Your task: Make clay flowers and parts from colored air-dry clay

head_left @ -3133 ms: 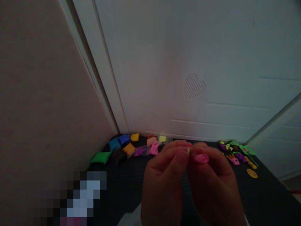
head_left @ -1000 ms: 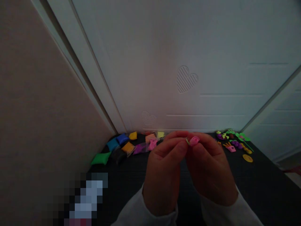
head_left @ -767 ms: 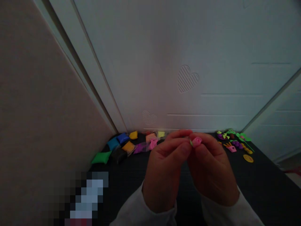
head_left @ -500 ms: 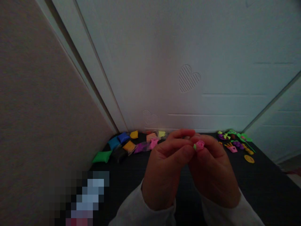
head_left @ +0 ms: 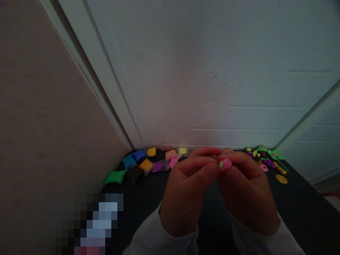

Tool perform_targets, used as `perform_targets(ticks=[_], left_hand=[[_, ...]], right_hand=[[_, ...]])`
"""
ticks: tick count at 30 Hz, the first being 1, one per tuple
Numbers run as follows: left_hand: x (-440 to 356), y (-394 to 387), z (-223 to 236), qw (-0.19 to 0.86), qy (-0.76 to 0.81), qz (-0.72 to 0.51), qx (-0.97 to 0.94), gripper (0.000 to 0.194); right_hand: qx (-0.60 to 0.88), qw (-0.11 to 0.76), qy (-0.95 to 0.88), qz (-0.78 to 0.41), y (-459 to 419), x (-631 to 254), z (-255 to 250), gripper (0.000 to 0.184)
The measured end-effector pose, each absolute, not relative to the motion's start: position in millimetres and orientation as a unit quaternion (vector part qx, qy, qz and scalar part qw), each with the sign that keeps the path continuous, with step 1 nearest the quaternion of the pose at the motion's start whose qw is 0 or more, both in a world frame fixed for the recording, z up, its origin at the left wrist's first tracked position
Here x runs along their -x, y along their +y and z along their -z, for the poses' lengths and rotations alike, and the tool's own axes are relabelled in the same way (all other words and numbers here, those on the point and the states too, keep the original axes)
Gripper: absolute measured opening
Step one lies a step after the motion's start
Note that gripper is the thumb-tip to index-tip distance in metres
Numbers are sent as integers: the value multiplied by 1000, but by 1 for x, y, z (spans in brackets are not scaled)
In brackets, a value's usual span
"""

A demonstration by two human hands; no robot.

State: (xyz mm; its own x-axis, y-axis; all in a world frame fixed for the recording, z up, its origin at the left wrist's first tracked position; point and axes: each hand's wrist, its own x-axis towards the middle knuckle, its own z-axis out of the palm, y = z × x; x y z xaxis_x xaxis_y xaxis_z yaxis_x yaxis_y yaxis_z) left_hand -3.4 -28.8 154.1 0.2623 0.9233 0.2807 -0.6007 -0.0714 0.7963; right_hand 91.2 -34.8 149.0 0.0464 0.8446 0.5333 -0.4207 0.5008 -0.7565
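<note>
A small pink clay rose (head_left: 226,164) with a green leaf on its left side is pinched between my two hands, above the dark table. My left hand (head_left: 190,191) is closed, its thumb and fingertips at the green leaf. On the other side, my right hand (head_left: 247,189) is closed too, with its thumb under the pink petals and its fingers behind them. The fingertips of both hands nearly meet, and the back of the rose is hidden.
Coloured clay packets, among them a green one (head_left: 115,177) and a blue one (head_left: 139,154), lie along the table's back left. Small clay figures, including a yellow disc (head_left: 281,179), lie at the back right. A white panel (head_left: 170,88) rises behind the table (head_left: 148,205).
My right hand has shifted slightly right and turned a little. The rose has tilted with it, so more of its green leaf shows. My left hand stays almost still.
</note>
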Motion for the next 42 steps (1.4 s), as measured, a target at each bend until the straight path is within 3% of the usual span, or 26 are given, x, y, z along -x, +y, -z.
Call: perform_targets(ticks=[14,28,34,37,42], left_hand=[[-3,-37,-148,458,273,-706,-467,17],[-15,-46,-155,367,317,-750,-449,14],[-16,-51,-156,337,312,-764,-453,14],[-13,-51,-155,354,304,-752,-466,13],[-6,-53,-156,399,304,-722,-477,12]], right_hand=[[266,728,-468,-425,-38,-84,-150,11],[272,746,-447,-411,-44,-78,-150,11],[215,721,-377,-540,-43,-81,-154,2],[161,689,-360,-608,-39,-81,-154,12],[112,654,-368,-652,-38,-80,-150,10]])
